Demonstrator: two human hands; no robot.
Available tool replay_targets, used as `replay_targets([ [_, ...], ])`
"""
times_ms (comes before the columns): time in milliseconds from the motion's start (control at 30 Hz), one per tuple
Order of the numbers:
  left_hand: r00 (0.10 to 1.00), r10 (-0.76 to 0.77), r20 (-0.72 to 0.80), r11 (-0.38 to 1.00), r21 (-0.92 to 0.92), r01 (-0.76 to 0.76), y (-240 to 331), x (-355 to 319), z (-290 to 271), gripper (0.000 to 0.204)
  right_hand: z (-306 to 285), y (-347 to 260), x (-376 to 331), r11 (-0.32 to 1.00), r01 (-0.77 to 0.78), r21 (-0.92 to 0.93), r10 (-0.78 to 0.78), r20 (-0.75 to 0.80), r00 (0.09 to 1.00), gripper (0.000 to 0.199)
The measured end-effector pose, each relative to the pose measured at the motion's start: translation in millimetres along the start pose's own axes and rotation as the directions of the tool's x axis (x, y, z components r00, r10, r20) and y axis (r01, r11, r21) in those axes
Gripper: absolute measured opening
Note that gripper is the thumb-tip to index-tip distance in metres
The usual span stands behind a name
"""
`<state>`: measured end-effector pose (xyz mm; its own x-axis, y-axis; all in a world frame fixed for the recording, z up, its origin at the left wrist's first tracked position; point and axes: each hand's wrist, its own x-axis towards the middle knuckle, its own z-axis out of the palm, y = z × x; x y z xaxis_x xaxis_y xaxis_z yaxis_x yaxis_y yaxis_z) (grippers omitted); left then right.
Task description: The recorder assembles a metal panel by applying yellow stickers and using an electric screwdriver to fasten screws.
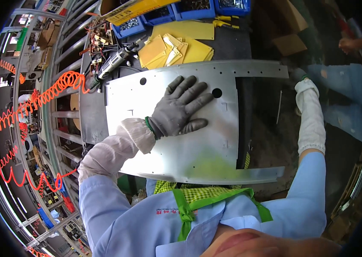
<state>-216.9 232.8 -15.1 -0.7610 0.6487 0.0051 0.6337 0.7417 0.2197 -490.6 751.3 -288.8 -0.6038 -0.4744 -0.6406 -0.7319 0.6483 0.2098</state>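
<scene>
My left hand [174,109], in a dark grey glove, lies palm down on a big sheet of shiny metal [176,150] that sits right in front of me, just past my apron [213,193] at six o'clock. My four left fingers are fanned out and point toward one o'clock, with the thumb held away from them toward three; they pinch nothing. One round hole in the sheet shows just beyond my index fingertip, another at eleven o'clock from my hand. Two metal strips run off the sheet toward the right, at two and four o'clock. My right hand [299,74] is near the end of the upper strip, at two o'clock, dim and partly hidden, so I cannot tell how its fingers stand or whether they touch the metal. Measured from the middle of the sheet, a heap of yellow plates [198,50] lies at twelve o'clock on the dark bench [232,48], with blue bins [194,10] of small parts behind it. Yellow-handled pliers [226,22] are at one, a power screwdriver [114,63] at ten, and a coiled orange hose [39,98] at nine, above metal rollers [67,114].
</scene>
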Motion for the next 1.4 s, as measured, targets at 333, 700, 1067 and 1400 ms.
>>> replay_targets([
  [333, 1.000, 0.000, -0.010, 0.999, -0.054, -0.001, 1, 1, -1, 0.066, -88, -73, 27, 0.717, -0.446, 0.536, 0.427, 0.169, 0.888, 0.027],
  [700, 0.994, 0.059, -0.091, 0.997, -0.041, -0.063, -9, -8, -13, 0.064, -110, -139, -50, 0.710, -0.475, 0.520, 0.571, -0.031, 0.820, 0.043],
  [1067, 0.837, -0.450, -0.312, 0.849, 0.143, 0.509, -251, 127, -175, 0.037, -240, -82, -250, 0.417, 0.093, 0.904, 0.708, -0.388, 0.590, 0.033],
  [1400, 0.692, -0.579, -0.432, 0.704, 0.164, 0.691, -299, 158, -157, 0.028, -510, -179, -103, 0.989, 0.145, -0.037, -0.079, -0.952, 0.295, 0.036],
])
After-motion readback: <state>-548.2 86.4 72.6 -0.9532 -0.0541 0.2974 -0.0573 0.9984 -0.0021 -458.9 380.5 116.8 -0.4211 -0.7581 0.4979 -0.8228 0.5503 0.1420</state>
